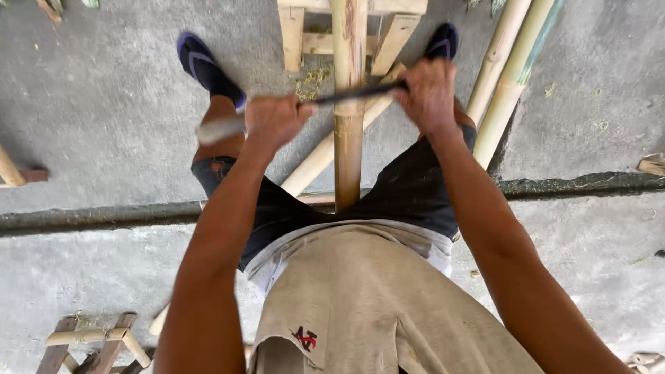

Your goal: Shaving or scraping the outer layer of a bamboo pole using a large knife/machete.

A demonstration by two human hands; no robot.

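Head view, looking straight down. Left hand clenched tight round the pale handle end of a long blade tool, fingers fully curled, handle tip sticking out past the outer side of the fist. Right hand likewise closed hard on the dark far end of the same tool, knuckles up, fingers wrapped under and hidden. Between the 2 fists, the dark blade laid crosswise on an upright-running bamboo pole, touching it just above a node. Pole passing between the knees, near end tucked against black shorts and a grey shirt. Beyond the fingers, far end of the pole resting on a wooden frame, a few pale shavings lying beside it. A thinner bamboo piece slanting under the pole, below the left fist. To the outer side of the right hand, 2 more bamboo poles lying side by side on concrete floor. 2 dark blue shoes past the fists. A small wooden stool frame well behind the left elbow.
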